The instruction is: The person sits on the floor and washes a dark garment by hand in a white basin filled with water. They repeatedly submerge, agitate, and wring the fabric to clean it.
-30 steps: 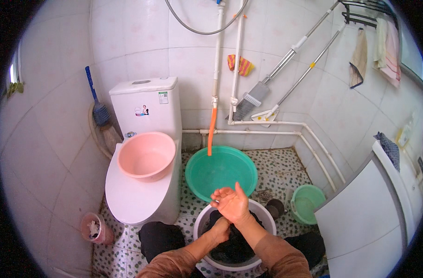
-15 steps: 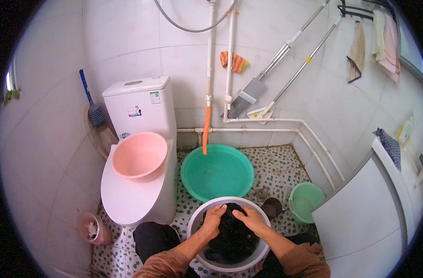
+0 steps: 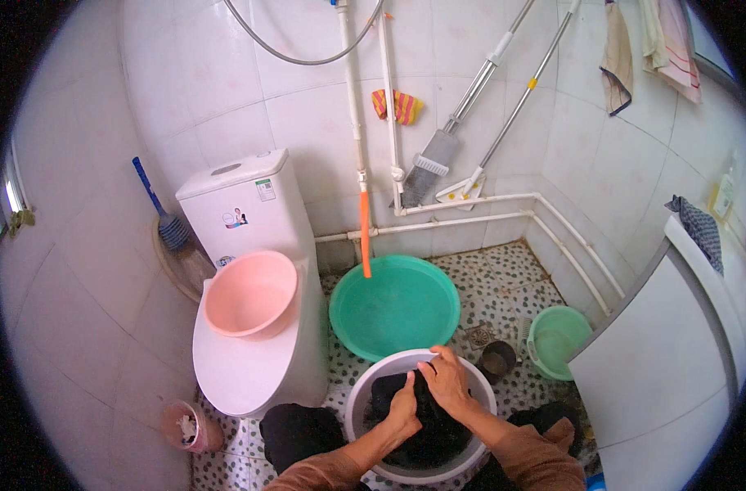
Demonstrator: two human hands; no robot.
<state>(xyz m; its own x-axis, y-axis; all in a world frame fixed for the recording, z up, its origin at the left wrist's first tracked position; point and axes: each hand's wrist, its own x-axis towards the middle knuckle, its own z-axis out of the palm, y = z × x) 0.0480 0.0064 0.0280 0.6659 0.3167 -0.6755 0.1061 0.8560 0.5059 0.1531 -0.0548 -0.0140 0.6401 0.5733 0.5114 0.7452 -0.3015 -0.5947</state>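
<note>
Near, the left hand (image 3: 403, 408) and right hand (image 3: 447, 382) curl against black cloth (image 3: 424, 438) inside one white basin (image 3: 357, 409); most fingers hidden, so whether they grip I cannot tell. Beyond: one small pale-green basin (image 3: 558, 340) right, one green basin (image 3: 393, 309) centre, one pink basin (image 3: 252, 296) left; two far mops (image 3: 440, 154), cut off.

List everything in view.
Basin: one, white, lower centre
Laundry: count unclear, black, in basin
Tub: one, green, beyond basin
Toilet: one, white, left
Bowl: one, pink, on toilet
Bin: one, pink, lower left
Brush: one, blue, beside toilet
Mops: two, silver, upper right
Hose: one, orange, above tub
Shower hose: one, grey, top
Pipes: several, white, behind tub
Rag: one, red-yellow, upper centre
Towels: several, pale, upper right
Pail: one, pale green, right
Cup: one, dark, beside basin
Cabinet: one, white, right
Cloth: one, grey, on cabinet
Bottle: one, yellowish, far right
Sleeves: two, brown, below
Hands: two, bare, over laundry
</note>
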